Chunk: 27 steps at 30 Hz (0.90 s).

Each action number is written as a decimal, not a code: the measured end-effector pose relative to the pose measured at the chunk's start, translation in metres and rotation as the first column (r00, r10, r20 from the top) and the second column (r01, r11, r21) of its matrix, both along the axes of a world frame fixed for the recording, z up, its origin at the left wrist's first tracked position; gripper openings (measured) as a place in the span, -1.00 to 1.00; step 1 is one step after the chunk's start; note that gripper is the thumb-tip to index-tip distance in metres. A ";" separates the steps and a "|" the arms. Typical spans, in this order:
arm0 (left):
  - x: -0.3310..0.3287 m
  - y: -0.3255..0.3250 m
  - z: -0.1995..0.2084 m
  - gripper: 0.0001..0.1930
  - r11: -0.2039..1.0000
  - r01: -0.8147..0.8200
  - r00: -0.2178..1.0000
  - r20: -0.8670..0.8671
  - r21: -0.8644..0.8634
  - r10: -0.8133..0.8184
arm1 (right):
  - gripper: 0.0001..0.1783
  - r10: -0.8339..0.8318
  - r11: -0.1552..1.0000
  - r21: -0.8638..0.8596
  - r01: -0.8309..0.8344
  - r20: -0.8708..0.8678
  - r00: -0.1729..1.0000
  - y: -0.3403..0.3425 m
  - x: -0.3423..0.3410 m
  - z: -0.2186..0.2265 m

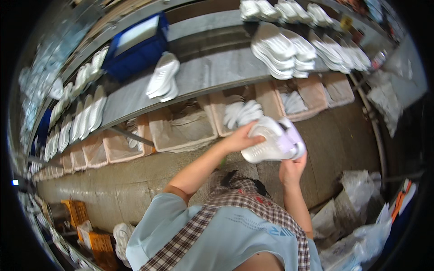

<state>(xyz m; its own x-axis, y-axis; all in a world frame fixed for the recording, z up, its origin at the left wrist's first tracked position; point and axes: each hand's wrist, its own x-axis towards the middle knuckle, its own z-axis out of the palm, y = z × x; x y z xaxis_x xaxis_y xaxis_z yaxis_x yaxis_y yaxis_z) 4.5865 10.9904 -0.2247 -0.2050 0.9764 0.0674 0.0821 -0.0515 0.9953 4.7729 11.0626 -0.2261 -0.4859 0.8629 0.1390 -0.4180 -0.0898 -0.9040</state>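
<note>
In front of my apron I hold a white shoe sole [266, 147] with a pale lilac strap-like part [290, 140] at its right end. My left hand [244, 137] is closed on the sole's left side, thumb on top. My right hand [294, 169] grips the lower right end, by the lilac part. Motion blurs this end, so I cannot tell whether one piece or two are stacked there. Just beyond, whitish soles [242, 113] lie in a bin under the shelf.
A long grey shelf [203, 67] runs across, carrying stacked white soles [273, 49], a smaller stack [162, 77] and a blue crate [138, 43]. Pinkish lined bins [181, 131] stand beneath it. Clear plastic bags [357, 235] lie at the lower right, orange crates [99, 246] at the lower left.
</note>
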 end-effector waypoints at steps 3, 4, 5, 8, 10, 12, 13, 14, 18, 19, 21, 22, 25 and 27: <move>0.001 -0.006 -0.005 -0.24 0.998 0.068 0.988 0.143 -0.013 -0.066 | -0.40 0.126 0.966 -0.222 -0.133 -0.043 0.991 0.011 -0.010 0.013; 0.001 -0.009 -0.008 -0.26 0.999 0.036 0.984 0.173 0.015 -0.038 | -0.39 0.140 0.945 -0.292 -0.146 -0.041 0.989 0.015 -0.014 0.017; 0.002 -0.011 -0.011 -0.29 1.000 0.016 0.923 0.384 -0.025 -0.005 | -0.36 0.170 0.924 -0.339 -0.175 -0.044 0.985 0.017 -0.020 0.019; -0.004 -0.019 -0.020 -0.38 0.994 -0.042 0.595 0.796 -0.105 0.110 | -0.34 0.228 0.916 -0.341 -0.210 0.014 0.974 0.018 -0.039 0.021; -0.014 -0.023 -0.022 -0.45 0.987 -0.044 0.386 0.908 -0.156 0.161 | -0.27 0.398 0.913 -0.197 -0.356 0.254 0.881 0.014 -0.053 0.023; -0.028 -0.027 -0.020 -0.55 0.981 -0.111 0.295 0.937 -0.158 0.185 | -0.16 0.536 0.838 -0.080 -0.540 0.314 0.784 0.011 -0.066 0.025; -0.036 -0.030 -0.017 -0.55 0.977 -0.136 0.313 0.928 -0.165 0.201 | -0.14 0.557 0.830 -0.150 -0.537 0.278 0.783 0.010 -0.074 0.024; -0.044 -0.032 -0.013 -0.56 0.975 -0.173 0.361 0.912 -0.141 0.196 | -0.11 0.584 0.811 -0.203 -0.548 0.246 0.774 0.012 -0.082 0.023; -0.077 -0.040 0.003 -0.55 0.951 -0.260 0.293 0.925 -0.166 0.241 | -0.14 0.568 0.818 -0.205 -0.537 0.139 0.811 0.026 -0.118 0.016; -0.086 -0.042 0.008 -0.53 0.944 -0.283 0.284 0.925 -0.171 0.253 | -0.25 0.512 0.851 -0.240 -0.467 0.188 0.838 0.031 -0.127 0.016; -0.109 -0.046 0.016 -0.53 0.916 -0.384 0.379 0.886 -0.111 0.266 | -0.33 0.462 0.866 -0.326 -0.380 0.227 0.858 0.043 -0.147 0.017; -0.121 -0.048 0.020 -0.57 0.891 -0.429 0.386 0.861 -0.151 0.332 | -0.38 0.437 0.867 -0.366 -0.338 0.233 0.869 0.050 -0.157 0.018; -0.160 -0.049 0.027 -0.66 0.780 -0.575 0.410 0.738 -0.248 0.537 | -0.38 0.432 0.878 -0.326 -0.350 0.226 0.873 0.073 -0.193 0.023; -0.185 -0.045 0.025 -0.64 0.781 -0.582 0.451 0.711 -0.224 0.540 | -0.35 0.411 0.901 -0.276 -0.336 0.291 0.864 0.088 -0.220 0.022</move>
